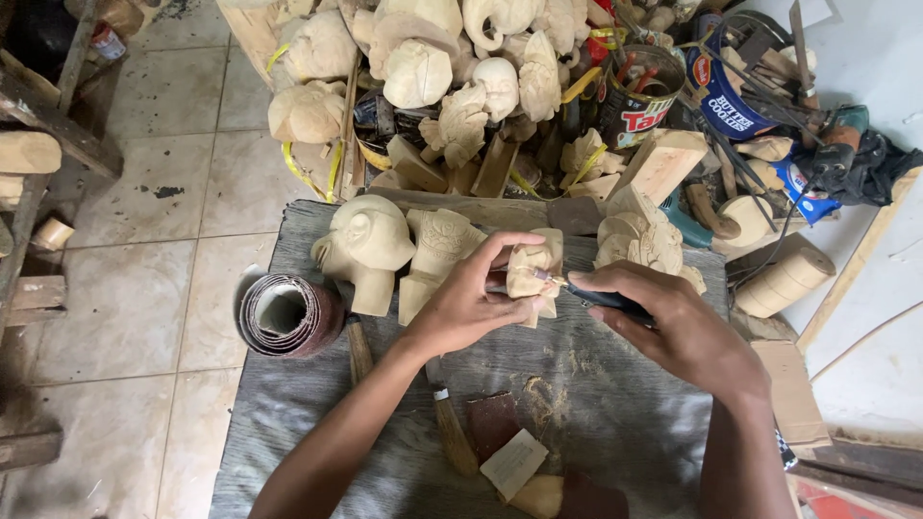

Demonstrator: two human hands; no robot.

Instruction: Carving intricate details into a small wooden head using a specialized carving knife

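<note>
**Hands at the carving, centre of frame**

Left hand (468, 306) is wrapped around a small pale wood carving (535, 276), thumb over the top, fingers curled shut on it from the left. Carving sits just above the middle of the frame, held up off the grey weathered board (288, 413) that serves as the bench.

Right hand (673, 322) comes in from the right, closed around a dark-handled carving tool (604, 299). Its tip meets the carving's right face; the cutting end itself is too small to make out.

Judgement on doing this cut well: the piece is held in the hand, not clamped, so the left grip has to stay firm and the fingers out of the tool's line. Short, shallow strokes look safest, with the right thumb braced near the work to check any slip.

Around them: larger bald head carving (368, 247) and a tall relief block (438, 252) left of centre, touching the board. Roll of sandpaper (290, 315) at the board's left edge. Loose sandpaper scraps (495, 423) and a wooden-handled brush (452, 431) at lower centre. Heap of unfinished figures (423, 67) fills the top of the frame, with tins of tools (636, 101) at upper right.
</note>
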